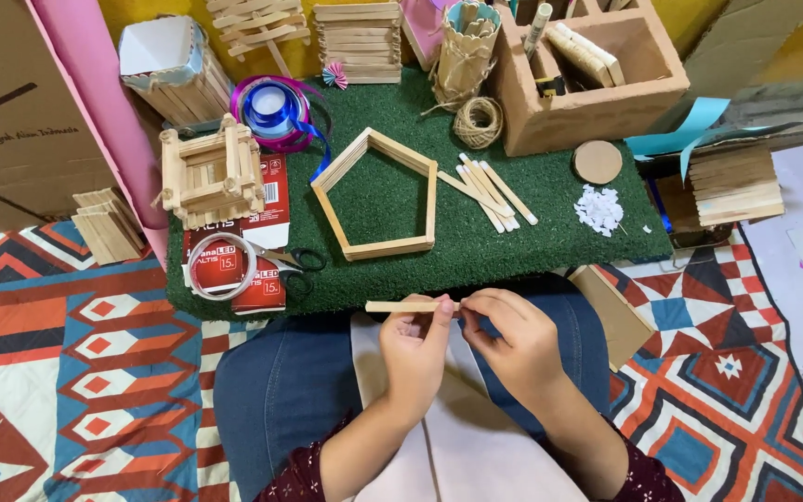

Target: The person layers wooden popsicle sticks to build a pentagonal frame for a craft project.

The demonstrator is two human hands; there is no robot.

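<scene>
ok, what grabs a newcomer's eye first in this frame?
Probably the pentagon-shaped frame of wooden craft sticks, lying flat in the middle of the green artificial-grass mat. Just below it, the left hand and right hand hold a single flat wooden stick level above the lap. At the left of the mat, a small log-cabin-style box of stacked sticks sits beside a blue ribbon spool.
</scene>
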